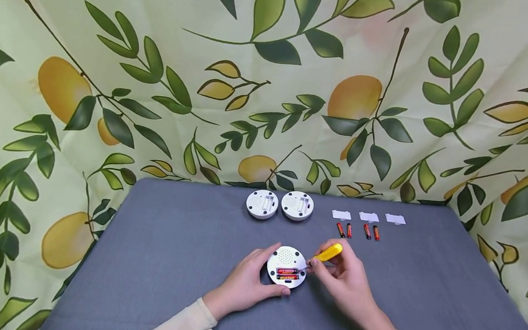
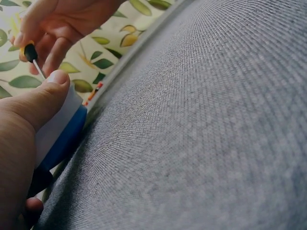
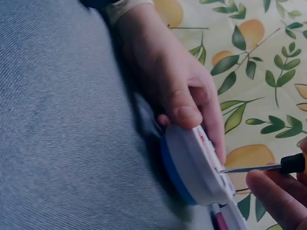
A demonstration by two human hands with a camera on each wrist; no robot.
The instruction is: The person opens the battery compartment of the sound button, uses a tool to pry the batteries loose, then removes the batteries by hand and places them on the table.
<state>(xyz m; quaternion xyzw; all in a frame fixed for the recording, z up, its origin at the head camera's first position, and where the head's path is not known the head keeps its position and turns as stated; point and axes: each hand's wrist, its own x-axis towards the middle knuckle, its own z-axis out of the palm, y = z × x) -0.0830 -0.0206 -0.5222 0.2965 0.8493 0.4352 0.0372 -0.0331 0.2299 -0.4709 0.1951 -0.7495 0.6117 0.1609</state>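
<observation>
My left hand (image 1: 249,279) grips a round white battery-powered device (image 1: 286,256) from its left side, thumb at the near edge and fingers at the far edge. Two red batteries (image 1: 287,274) lie side by side in its uncovered compartment. In the right wrist view, the blue face (image 3: 173,175) of the device is turned downward. My right hand (image 1: 346,277) holds a small screwdriver (image 1: 330,252) with a yellow handle and black collar. Its metal shaft (image 3: 252,168) slants down to the device, with the tip at the right end of the batteries.
Two more round white devices (image 1: 262,204) (image 1: 297,206) stand at the back of the grey table (image 1: 181,247), their compartments uncovered. Three white battery covers (image 1: 369,216) lie in a row at the back right. Several loose red batteries (image 1: 367,232) lie before them. A leaf-patterned cloth (image 1: 271,82) hangs behind.
</observation>
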